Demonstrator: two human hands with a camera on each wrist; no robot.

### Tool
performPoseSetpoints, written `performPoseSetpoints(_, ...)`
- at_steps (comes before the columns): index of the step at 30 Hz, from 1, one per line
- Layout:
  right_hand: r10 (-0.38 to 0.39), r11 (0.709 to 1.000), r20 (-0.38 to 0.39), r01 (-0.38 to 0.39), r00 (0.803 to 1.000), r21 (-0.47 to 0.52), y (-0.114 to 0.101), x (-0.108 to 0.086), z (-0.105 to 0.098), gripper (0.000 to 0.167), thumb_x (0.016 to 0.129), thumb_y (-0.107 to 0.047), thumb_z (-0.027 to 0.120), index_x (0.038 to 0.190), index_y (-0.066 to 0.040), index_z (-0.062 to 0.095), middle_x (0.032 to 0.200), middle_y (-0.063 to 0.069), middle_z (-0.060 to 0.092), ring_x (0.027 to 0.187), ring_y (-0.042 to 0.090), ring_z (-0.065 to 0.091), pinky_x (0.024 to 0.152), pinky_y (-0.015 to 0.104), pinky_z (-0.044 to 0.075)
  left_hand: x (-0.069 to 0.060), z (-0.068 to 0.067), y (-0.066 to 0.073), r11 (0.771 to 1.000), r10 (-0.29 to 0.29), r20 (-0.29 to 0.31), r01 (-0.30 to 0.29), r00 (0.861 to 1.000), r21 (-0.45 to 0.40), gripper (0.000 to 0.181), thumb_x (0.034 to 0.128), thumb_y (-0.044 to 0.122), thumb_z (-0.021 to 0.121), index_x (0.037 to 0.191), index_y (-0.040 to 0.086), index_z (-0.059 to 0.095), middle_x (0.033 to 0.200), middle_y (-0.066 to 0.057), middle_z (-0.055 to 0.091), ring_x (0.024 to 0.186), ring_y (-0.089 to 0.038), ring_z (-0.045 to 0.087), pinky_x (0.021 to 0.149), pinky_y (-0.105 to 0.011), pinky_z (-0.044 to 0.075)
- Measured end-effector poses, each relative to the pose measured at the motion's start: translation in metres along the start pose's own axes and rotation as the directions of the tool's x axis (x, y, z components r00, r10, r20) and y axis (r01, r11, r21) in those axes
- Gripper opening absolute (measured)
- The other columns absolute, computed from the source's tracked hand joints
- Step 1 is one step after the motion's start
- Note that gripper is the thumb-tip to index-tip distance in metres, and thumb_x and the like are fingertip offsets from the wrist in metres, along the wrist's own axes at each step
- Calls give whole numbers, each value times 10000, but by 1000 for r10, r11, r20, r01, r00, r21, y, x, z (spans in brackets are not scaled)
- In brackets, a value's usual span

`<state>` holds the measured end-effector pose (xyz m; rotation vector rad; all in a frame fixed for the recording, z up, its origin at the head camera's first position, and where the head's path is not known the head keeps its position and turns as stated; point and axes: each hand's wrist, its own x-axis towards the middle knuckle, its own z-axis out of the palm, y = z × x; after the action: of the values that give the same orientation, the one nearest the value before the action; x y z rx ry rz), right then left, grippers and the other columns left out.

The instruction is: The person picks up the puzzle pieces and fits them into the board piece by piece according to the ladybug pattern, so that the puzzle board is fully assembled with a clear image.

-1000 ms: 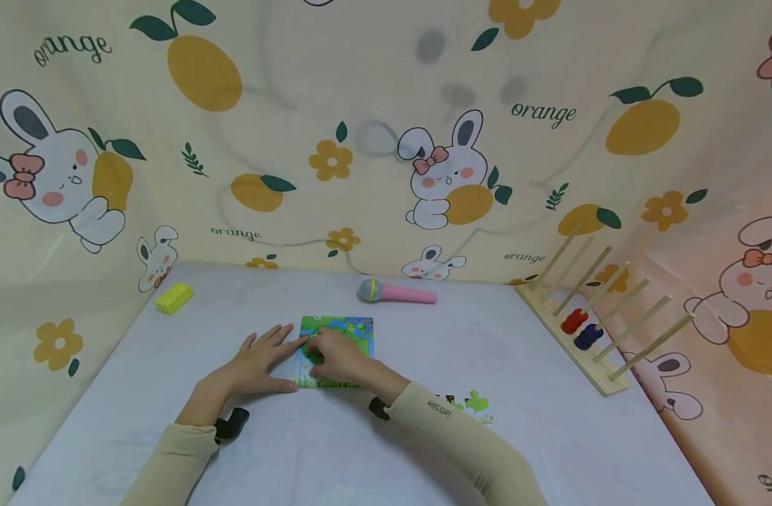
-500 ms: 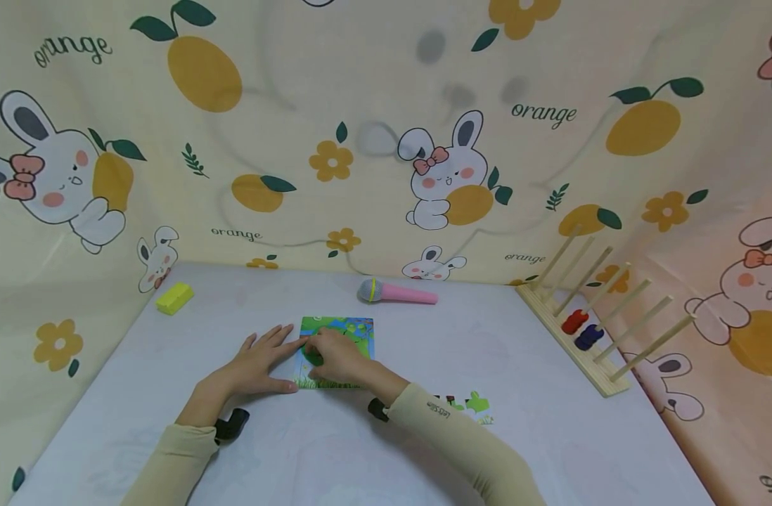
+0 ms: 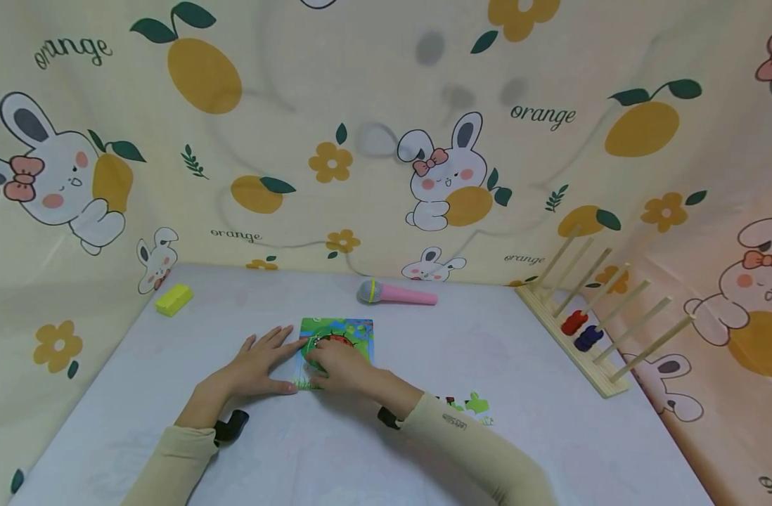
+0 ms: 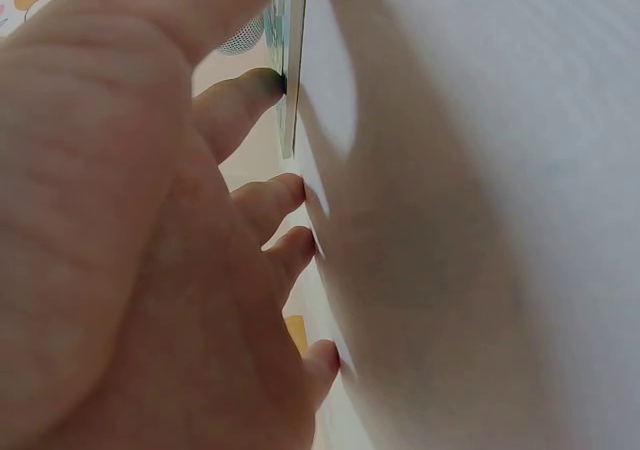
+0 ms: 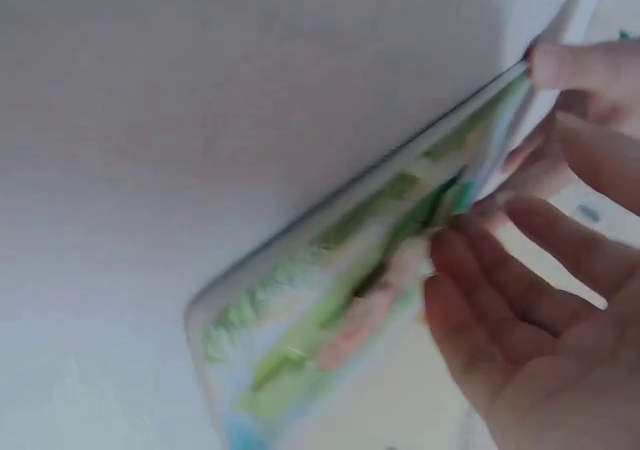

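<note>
A square picture puzzle [image 3: 363,329] with a red ladybug on green leaves lies flat on the white table. My left hand [image 3: 256,365] rests at its left edge, fingers spread; in the left wrist view a fingertip [image 4: 268,82] touches the board's side while other fingertips meet the table. Over the puzzle's lower middle lies my right hand [image 3: 348,371], covering part of the picture. The right wrist view, blurred, shows its loosely bent fingers [image 5: 490,300] touching the puzzle face [image 5: 300,340], with no piece visible between them.
Loose puzzle pieces [image 3: 477,403] lie right of the puzzle, partly behind the right sleeve [image 3: 468,436]. A pink toy microphone [image 3: 399,292] lies behind it. A wooden peg rack [image 3: 576,344] with red and blue beads stands right; a yellow block [image 3: 174,300] sits back left.
My right hand has shifted slightly right and toward me on the puzzle, uncovering the red ladybug. My left hand has stayed in place.
</note>
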<state>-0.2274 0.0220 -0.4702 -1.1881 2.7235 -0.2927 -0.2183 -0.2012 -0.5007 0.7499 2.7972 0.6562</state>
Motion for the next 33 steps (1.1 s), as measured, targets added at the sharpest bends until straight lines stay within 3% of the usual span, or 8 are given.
performPoseSetpoints(4,-66,977,28,70,997,-200,-11,-15,2,386,901,-384,744,1219,-170,697,1197,-5,630,1097,118,593,908,257,503,-1,0,0,1000,7,-10,-7,1000,3,929,811,585,739,1549,160,368,1606,-241,236,1463,-487,170,1078,-769,86)
performPoseSetpoints(8,-86,960,87,105,993,-258,-20,-29,7,544,930,-507,655,1339,-149,619,1440,53,533,1333,199,493,1097,369,405,-2,0,1,1000,18,-15,-18,1000,1,921,819,580,734,1550,156,365,1604,-247,234,1461,-493,169,1076,-771,83)
performPoseSetpoints(14,-95,955,156,134,983,-264,-27,-38,11,695,953,-580,556,1477,-129,486,1564,91,393,1432,245,379,1163,442,309,-2,-1,1,1000,21,-12,-21,1000,9,895,824,591,724,1532,148,403,1602,-253,234,1461,-495,167,1074,-773,86)
performPoseSetpoints(23,-125,970,131,149,983,-192,-26,-37,9,657,958,-528,591,1472,-130,494,1536,115,428,1422,325,382,1146,453,337,-2,-3,2,1000,23,-10,-23,1000,14,895,823,596,722,1529,142,409,1598,-259,238,1457,-500,171,1069,-778,89)
performPoseSetpoints(33,-149,969,118,169,982,-182,-19,-41,10,659,956,-534,586,1476,-143,485,1558,99,399,1436,283,366,1173,479,275,-2,-2,2,1000,17,-5,-17,1000,10,906,822,591,724,1538,148,389,1600,-257,234,1457,-503,169,1070,-778,88)
